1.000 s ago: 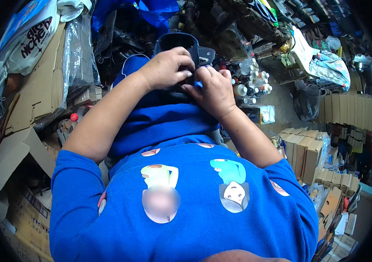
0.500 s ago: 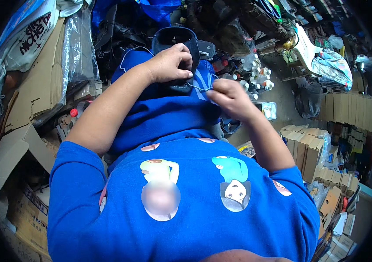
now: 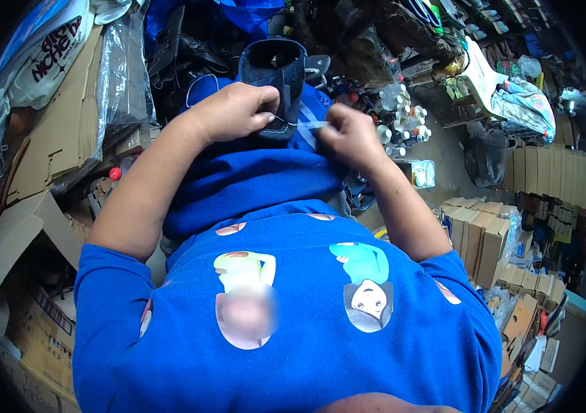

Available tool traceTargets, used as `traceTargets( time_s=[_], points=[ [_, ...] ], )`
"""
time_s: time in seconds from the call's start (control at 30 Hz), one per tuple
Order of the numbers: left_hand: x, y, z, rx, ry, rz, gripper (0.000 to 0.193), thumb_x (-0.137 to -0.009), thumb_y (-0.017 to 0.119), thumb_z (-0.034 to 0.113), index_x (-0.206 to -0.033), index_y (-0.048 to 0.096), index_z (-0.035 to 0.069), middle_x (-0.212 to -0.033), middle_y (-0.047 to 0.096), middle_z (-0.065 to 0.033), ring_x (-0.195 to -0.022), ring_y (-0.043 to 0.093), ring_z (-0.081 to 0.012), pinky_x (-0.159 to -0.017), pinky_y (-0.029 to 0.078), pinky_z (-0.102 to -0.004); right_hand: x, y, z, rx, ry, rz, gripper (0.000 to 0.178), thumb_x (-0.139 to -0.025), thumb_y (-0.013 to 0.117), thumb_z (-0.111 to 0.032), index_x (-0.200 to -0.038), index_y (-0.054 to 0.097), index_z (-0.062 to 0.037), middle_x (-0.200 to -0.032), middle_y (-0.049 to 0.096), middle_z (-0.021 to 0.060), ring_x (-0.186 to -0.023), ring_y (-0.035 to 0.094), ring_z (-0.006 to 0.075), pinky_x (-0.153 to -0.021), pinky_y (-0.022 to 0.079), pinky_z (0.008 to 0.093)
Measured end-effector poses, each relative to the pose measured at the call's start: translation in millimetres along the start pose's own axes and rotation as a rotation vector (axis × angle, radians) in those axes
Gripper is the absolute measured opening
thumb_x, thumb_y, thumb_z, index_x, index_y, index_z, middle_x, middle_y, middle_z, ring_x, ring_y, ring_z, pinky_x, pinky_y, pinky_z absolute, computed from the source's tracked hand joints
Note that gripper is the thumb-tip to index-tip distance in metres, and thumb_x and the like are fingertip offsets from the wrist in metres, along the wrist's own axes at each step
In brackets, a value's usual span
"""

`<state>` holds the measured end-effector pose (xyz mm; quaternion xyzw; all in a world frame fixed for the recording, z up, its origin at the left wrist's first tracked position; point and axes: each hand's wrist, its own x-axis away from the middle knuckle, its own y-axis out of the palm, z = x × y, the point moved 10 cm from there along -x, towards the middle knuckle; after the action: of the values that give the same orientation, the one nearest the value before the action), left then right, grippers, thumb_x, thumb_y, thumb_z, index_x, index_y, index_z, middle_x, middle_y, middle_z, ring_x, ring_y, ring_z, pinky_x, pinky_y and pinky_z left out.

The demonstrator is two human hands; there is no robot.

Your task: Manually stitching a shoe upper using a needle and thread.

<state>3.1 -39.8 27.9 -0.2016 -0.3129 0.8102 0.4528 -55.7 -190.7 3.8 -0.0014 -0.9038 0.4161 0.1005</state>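
Note:
A black boot-like leather piece (image 3: 274, 55) with an open top and a side strap lies across my blue-covered lap (image 3: 238, 168). My left hand (image 3: 241, 111) is at its near left edge, fingers closed in a pinch. A thin pale line shows between those fingertips and the leather; it looks like thread. To the right, my right hand (image 3: 349, 134) is closed on a pale thread (image 3: 311, 125) that runs taut to the edge of the piece. Another loop of thread hangs beyond my left wrist. Any needle is too small to make out.
Several white-capped bottles (image 3: 410, 124) stand right of my lap. Flattened cardboard (image 3: 66, 117) and an open carton (image 3: 21, 248) are on the left. Black boots (image 3: 176, 45) lie at the back left. Stacked boxes (image 3: 479, 237) and a white plastic chair (image 3: 479, 76) are on the right.
My left hand has moved left and slightly down, off the top of the leather piece. My right hand has shifted a little left and up. The thread between them is now straighter.

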Motion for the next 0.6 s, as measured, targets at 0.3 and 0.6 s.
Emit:
traceTargets(
  time_s=[0.3, 0.6],
  points=[
    [13, -9, -64, 1.493, -0.26, 0.457, 0.036, -0.099, 0.043, 0.035, -0.093, 0.061, 0.004, -0.095, 0.067, -0.0092, -0.093, 0.064, -0.0286, -0.086, 0.048, -0.0413, -5, 39, 9, -1.906, 0.461, 0.168, 0.038, -0.099, 0.042, -0.04, -0.082, 0.055, -0.0087, -0.078, 0.059, 0.0107, -0.07, 0.057, 0.0233, -0.084, 0.046, 0.0459],
    [7, 23, -88, 1.678, -0.496, 0.362, 0.043, -0.099, 0.045, 0.035, -0.062, 0.036, 0.015, -0.053, 0.031, 0.0027, -0.042, 0.029, -0.0118, -0.059, 0.041, -0.0323, -1, 33, 10, -1.452, 0.109, -0.095, 0.042, -0.099, 0.042, -0.032, -0.061, 0.036, -0.0142, -0.054, 0.034, 0.0005, -0.05, 0.033, 0.0146, -0.073, 0.042, 0.0368]
  ],
)
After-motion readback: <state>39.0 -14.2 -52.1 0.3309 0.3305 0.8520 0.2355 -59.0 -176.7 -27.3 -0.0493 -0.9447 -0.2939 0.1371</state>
